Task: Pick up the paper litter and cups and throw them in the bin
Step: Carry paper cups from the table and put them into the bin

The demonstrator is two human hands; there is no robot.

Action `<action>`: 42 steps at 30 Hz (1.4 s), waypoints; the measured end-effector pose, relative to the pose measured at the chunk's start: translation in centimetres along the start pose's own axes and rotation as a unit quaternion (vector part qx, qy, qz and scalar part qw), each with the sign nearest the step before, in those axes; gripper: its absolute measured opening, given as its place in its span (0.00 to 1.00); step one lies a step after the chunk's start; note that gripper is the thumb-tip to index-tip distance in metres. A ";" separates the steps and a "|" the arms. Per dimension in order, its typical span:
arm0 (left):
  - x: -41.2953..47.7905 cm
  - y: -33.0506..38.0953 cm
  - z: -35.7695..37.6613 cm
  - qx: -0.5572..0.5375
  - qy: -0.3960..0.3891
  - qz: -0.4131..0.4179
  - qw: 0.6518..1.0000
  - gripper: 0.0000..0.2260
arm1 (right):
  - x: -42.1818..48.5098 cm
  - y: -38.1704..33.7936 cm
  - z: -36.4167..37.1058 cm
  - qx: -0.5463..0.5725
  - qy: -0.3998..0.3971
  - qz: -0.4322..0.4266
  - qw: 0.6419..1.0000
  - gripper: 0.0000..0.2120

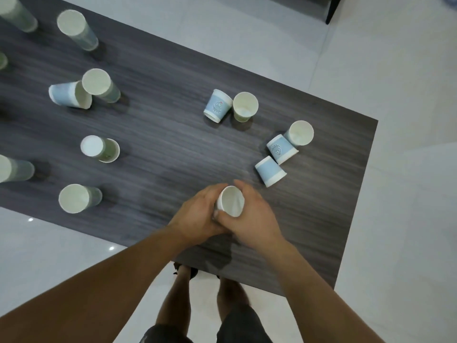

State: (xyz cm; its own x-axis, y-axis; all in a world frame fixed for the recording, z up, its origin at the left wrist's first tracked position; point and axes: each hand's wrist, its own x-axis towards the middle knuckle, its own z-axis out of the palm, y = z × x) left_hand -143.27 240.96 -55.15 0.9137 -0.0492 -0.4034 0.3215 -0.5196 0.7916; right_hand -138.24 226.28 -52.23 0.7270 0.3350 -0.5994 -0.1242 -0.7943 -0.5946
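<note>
Gripped a white paper cup (231, 201) two-handed, mouth up, just above the near end of the dark table (173, 149). Wrapped the left hand (197, 214) round its left wall, fingers curled and pressed close together. Cupped the right hand (254, 216) round the far and right side, fingers curled against the wall, thumb tucked at the near lip. Could not tell whether more cups sat nested underneath, hidden by the palms.

Judged it the gathering step, and early on, with plenty left on the table. Spotted a tipped blue cup (270, 171) near the hands on the right, just beside a second blue cup (282, 149) lying against an upright cup (300, 132). Further off, found a printed blue cup (217, 105) on its side next to a green cup (245, 106). Well to the left, counted a scatter of tall cups (74, 198). Saw no bin and no loose paper in view.

Next, most likely: free the right hand, reach for that tipped blue cup, nest it, then carry the lot to a bin out of shot.
</note>
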 end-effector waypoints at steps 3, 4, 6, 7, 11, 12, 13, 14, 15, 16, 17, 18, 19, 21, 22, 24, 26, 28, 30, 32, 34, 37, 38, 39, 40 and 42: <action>-0.5 -2.5 -0.6 0.035 0.012 -0.027 0.999 0.33 | 1.2 0.5 0.2 0.002 0.008 -0.014 1.000 0.43; -0.7 -3.4 -0.6 0.048 0.020 -0.041 0.998 0.33 | 2.0 1.2 0.0 -0.015 0.043 -0.020 0.999 0.40; -1.3 -5.0 -0.3 0.065 0.030 -0.073 0.995 0.34 | 4.1 3.2 -0.6 -0.090 0.130 -0.012 0.987 0.37; -1.5 -5.5 0.0 0.068 0.029 -0.086 0.994 0.35 | 5.1 4.3 -1.0 -0.130 0.154 0.009 0.980 0.38; -2.2 -6.5 0.9 0.060 0.028 -0.104 0.992 0.40 | 8.2 7.8 -1.7 -0.203 0.147 0.088 0.964 0.44; -2.3 -6.5 1.2 0.056 0.032 -0.102 0.993 0.40 | 8.7 8.4 -1.7 -0.203 0.150 0.093 0.963 0.44; -2.4 -6.5 1.4 0.052 0.037 -0.100 0.993 0.39 | 9.1 8.8 -1.6 -0.204 0.152 0.093 0.963 0.44; -2.4 -6.4 1.6 0.048 0.042 -0.099 0.993 0.39 | 9.4 9.1 -1.6 -0.205 0.151 0.090 0.963 0.43; -2.4 -6.3 1.7 0.046 0.046 -0.100 0.993 0.39 | 9.7 9.3 -1.5 -0.203 0.146 0.088 0.964 0.41; -2.3 -6.1 1.7 0.047 0.049 -0.102 0.992 0.38 | 9.7 9.4 -1.3 -0.197 0.141 0.087 0.966 0.39; -2.3 -5.9 1.7 0.051 0.051 -0.102 0.992 0.38 | 9.7 9.5 -1.2 -0.187 0.137 0.087 0.969 0.37; -2.3 -5.6 1.7 0.059 0.054 -0.102 0.992 0.38 | 9.4 9.5 -1.1 -0.175 0.133 0.086 0.972 0.36; -2.3 -5.3 1.6 0.071 0.058 -0.097 0.991 0.37 | 8.9 9.4 -1.1 -0.161 0.131 0.081 0.975 0.35; -2.2 -4.2 1.3 0.103 0.068 -0.078 0.989 0.37 | 7.7 8.9 -1.4 -0.130 0.134 0.059 0.981 0.34; -2.1 -3.4 1.1 0.117 0.071 -0.069 0.988 0.37 | 7.0 8.5 -1.7 -0.116 0.135 0.046 0.983 0.34; -1.7 -1.5 0.6 0.139 0.075 -0.058 0.986 0.37 | 5.4 7.6 -2.5 -0.097 0.135 0.026 0.986 0.37; -1.4 0.9 -0.1 0.148 0.086 -0.048 0.984 0.36 | 3.7 6.7 -3.6 -0.095 0.132 0.019 0.986 0.37; -1.3 3.3 -0.8 0.150 0.096 -0.032 0.983 0.36 | 1.8 6.0 -5.0 -0.102 0.137 0.016 0.985 0.34; -1.4 5.6 -1.5 0.153 0.096 -0.013 0.983 0.36 | -0.5 5.3 -6.3 -0.107 0.133 0.015 0.985 0.31; -1.7 7.7 -2.1 0.153 0.079 0.002 0.985 0.35 | -3.5 4.8 -7.3 -0.119 0.132 0.005 0.984 0.30; -2.3 9.6 -2.2 0.154 0.052 0.020 0.987 0.36 | -7.0 4.5 -7.9 -0.117 0.150 0.007 0.982 0.30; -4.2 12.3 -1.7 0.163 0.005 0.068 0.984 0.38 | -12.9 4.2 -8.2 -0.100 0.196 0.041 0.975 0.31; -4.9 13.3 -1.4 0.171 -0.014 0.089 0.981 0.38 | -14.9 4.1 -8.0 -0.095 0.214 0.054 0.971 0.31; -5.7 14.3 -1.1 0.181 -0.033 0.114 0.976 0.39 | -16.8 4.1 -7.7 -0.089 0.234 0.066 0.966 0.31; -6.4 15.2 -0.9 0.189 -0.049 0.141 0.971 0.39 | -18.7 4.1 -7.2 -0.080 0.253 0.079 0.961 0.31; -7.8 17.1 -0.1 0.203 -0.079 0.185 0.958 0.38 | -22.3 4.2 -5.9 -0.059 0.286 0.107 0.950 0.31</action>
State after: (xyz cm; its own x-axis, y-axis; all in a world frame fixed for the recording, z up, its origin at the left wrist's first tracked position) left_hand -144.87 232.59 -38.41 0.8873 -0.4058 -0.2192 -0.1694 -0.7287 0.6636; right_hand -150.98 212.48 -38.15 0.9457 -0.1451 -0.2909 -0.2597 -0.8755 -0.4076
